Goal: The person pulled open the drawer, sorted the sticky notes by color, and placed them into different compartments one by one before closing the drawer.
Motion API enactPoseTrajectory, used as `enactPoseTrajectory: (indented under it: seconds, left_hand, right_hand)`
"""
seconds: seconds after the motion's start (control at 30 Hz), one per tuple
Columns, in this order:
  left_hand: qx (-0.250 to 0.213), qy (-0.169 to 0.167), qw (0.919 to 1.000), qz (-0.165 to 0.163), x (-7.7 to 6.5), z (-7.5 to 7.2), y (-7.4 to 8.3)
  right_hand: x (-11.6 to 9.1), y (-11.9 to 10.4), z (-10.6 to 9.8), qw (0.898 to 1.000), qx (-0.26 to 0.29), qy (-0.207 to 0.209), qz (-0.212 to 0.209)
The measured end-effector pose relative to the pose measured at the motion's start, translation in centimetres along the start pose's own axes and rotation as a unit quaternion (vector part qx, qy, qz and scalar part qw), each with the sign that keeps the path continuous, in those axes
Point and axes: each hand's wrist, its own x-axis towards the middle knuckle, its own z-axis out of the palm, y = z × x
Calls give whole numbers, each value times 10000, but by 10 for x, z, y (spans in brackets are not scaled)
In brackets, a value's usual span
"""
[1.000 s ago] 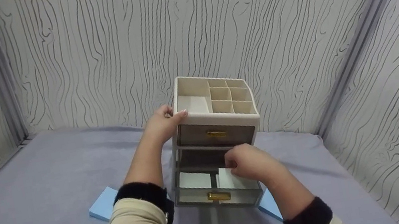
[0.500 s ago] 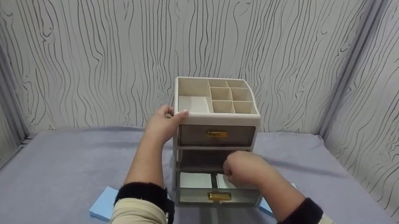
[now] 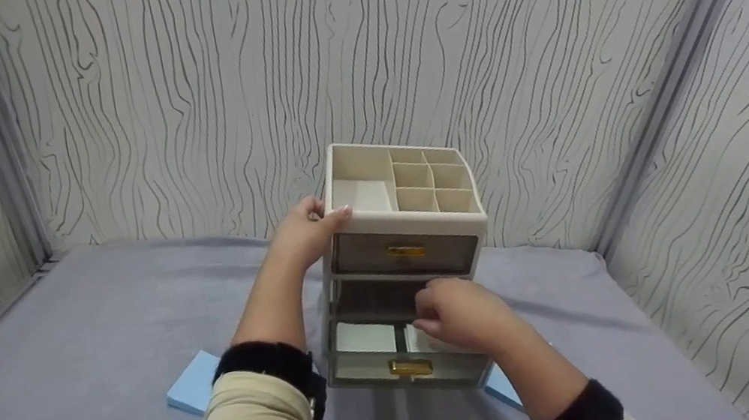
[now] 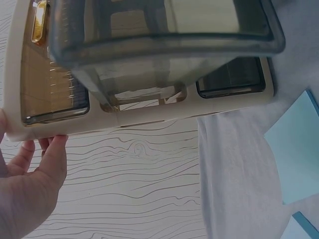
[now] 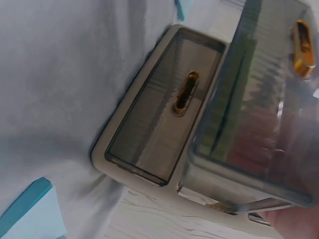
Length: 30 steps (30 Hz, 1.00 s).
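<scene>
Drawer organizer [image 3: 406,217] stands at the head view's lower centre, its upper-left edge gripped by the left hand [image 3: 306,234]; the right hand [image 3: 466,312], fingers curled, is over the pulled-out drawer [image 3: 367,368], its hold impossible to tell.

A cloth-covered surface [image 3: 99,339], grey-lavender and matte, spreads flat to a far edge, with soft folds near that edge and on the right. A cream drawer organizer [image 3: 394,261] stands on it, slightly right of the middle. A flat blue block [image 3: 192,385] lies near left, and another blue block [image 3: 500,385] lies near right, both partly hidden behind forearms. In the left wrist view, two pale-blue slabs [image 4: 298,149] rest close together but apart, one cut off by the border.
</scene>
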Motion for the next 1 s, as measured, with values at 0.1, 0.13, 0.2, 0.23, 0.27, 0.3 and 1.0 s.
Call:
enactPoseTrajectory:
  seconds: [0.1, 0.13, 0.2, 0.23, 0.27, 0.3, 1.0]
  left_hand:
    - [21, 38, 10000, 31, 0, 0, 0]
    - [23, 49, 10000, 32, 0, 0, 0]
    - [8, 55, 10000, 25, 0, 1, 0]
    - [-11, 57, 10000, 10, 0, 1, 0]
    - [-15, 57, 10000, 0, 0, 1, 0]
    - [-16, 55, 10000, -10, 0, 1, 0]
    - [115, 58, 9999, 95, 1, 0, -2]
  right_hand:
    - [-4, -7, -6, 9991, 103, 411, -95]
    - [-6, -10, -7, 9981, 117, 565, -197]
    - [-11, -16, -8, 9943, 51, 923, -527]
    - [-14, -19, -8, 9913, -24, 1087, -736]
    - [-16, -22, -6, 9873, -98, 1253, -969]
    - [-19, -25, -5, 9828, -193, 1388, -1200]
    - [-25, -34, 4, 9021, -1963, 2490, -2927]
